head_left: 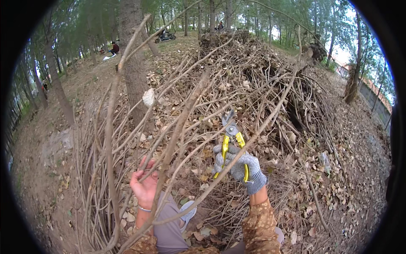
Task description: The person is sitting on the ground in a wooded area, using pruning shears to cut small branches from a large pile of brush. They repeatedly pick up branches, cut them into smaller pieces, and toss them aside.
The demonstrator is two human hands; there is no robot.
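My right hand point(236, 158), in a grey knit glove, is closed around the yellow handles of pruning shears point(231, 130). Their metal blades point away from me, near thin twigs; whether a twig lies between them I cannot tell. My left hand point(146, 181) is bare, palm up, with its fingers curled about a thin branch point(152, 162). Long forked branches point(180, 127) rise in front of me and cross before both forearms. Cut sticks point(95, 197) stand and lean in a bundle at the left.
A large heap of brushwood point(260, 66) lies ahead. A tree trunk point(134, 70) rises at left centre. Further off are a parked scooter point(165, 36), a crouching person point(114, 48) and, at right, a wall point(377, 98). My shoe point(188, 211) rests on leaf-covered ground.
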